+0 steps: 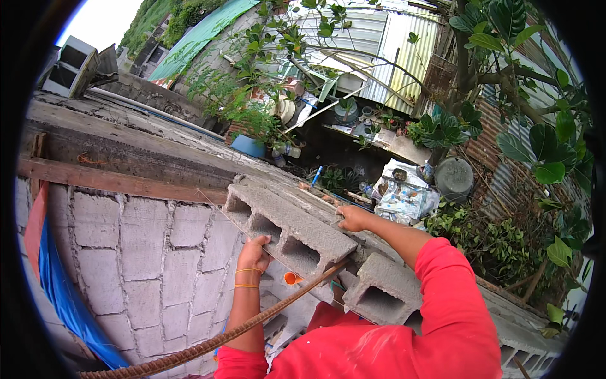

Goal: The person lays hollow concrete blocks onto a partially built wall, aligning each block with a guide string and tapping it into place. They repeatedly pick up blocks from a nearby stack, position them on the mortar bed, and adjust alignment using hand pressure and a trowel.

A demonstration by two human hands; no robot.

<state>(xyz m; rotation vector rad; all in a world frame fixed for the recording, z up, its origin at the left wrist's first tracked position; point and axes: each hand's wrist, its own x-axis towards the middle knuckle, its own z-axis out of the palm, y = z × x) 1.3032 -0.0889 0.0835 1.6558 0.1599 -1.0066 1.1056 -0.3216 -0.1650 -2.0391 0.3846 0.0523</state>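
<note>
A grey hollow concrete block (pixel 297 218) lies along the top of the wall, its hollows facing me. My left hand (pixel 254 254) grips its near lower edge, the thumb close to the middle hollow. Over the block's far right edge, my right hand (pixel 355 218) is closed; what its fingers hold, if anything, is hidden. To the right sits a second hollow block (pixel 386 284), with a gap between the two. A rusty ribbed steel bar (pixel 252 321) runs from the lower left up to the near block's right end. A thin string (pixel 221 208) stretches past the block's left side.
Below on the left is a pale block wall (pixel 145 252) with a wooden beam (pixel 120 182) along its top and a blue tarp (pixel 72 297). An orange cup-like object (pixel 291 278) shows below the block. Beyond the wall lie clutter, a grey tub (pixel 454 179) and leafy branches (pixel 543 145).
</note>
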